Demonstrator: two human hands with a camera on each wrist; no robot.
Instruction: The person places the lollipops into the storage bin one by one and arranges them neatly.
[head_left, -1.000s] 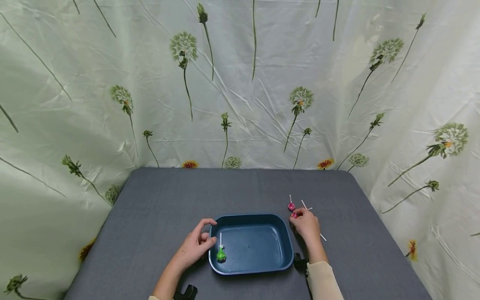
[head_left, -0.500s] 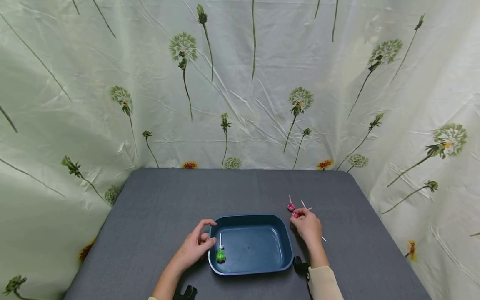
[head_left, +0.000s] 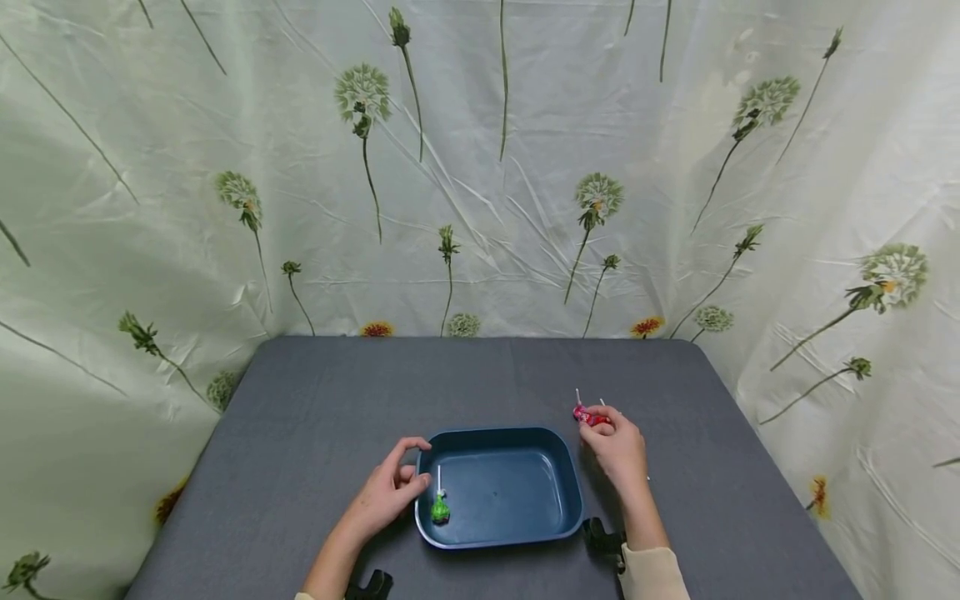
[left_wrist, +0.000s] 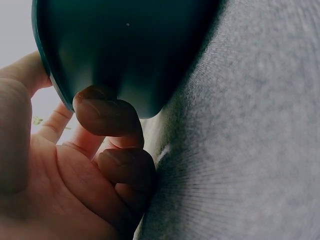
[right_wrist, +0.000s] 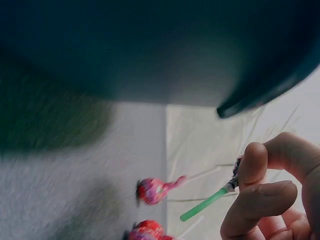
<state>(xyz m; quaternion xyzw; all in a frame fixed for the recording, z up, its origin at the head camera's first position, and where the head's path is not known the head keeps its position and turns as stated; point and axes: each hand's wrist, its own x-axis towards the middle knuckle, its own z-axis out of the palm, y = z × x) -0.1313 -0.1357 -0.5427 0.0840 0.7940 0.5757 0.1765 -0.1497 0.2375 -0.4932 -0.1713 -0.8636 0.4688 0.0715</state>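
Grey table (head_left: 420, 379) | right fingers (right_wrist: 272, 196) pinch lollipop (right_wrist: 231, 184), green stick (right_wrist: 204, 205) slanting down | left fingers (left_wrist: 107, 117) hold tray (head_left: 517, 500)

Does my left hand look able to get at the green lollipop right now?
Likely yes. The left hand is at the left end of the blue tray, and the green lollipop lies just inside that end, with nothing covering it. It would probably have to let go of the tray first.
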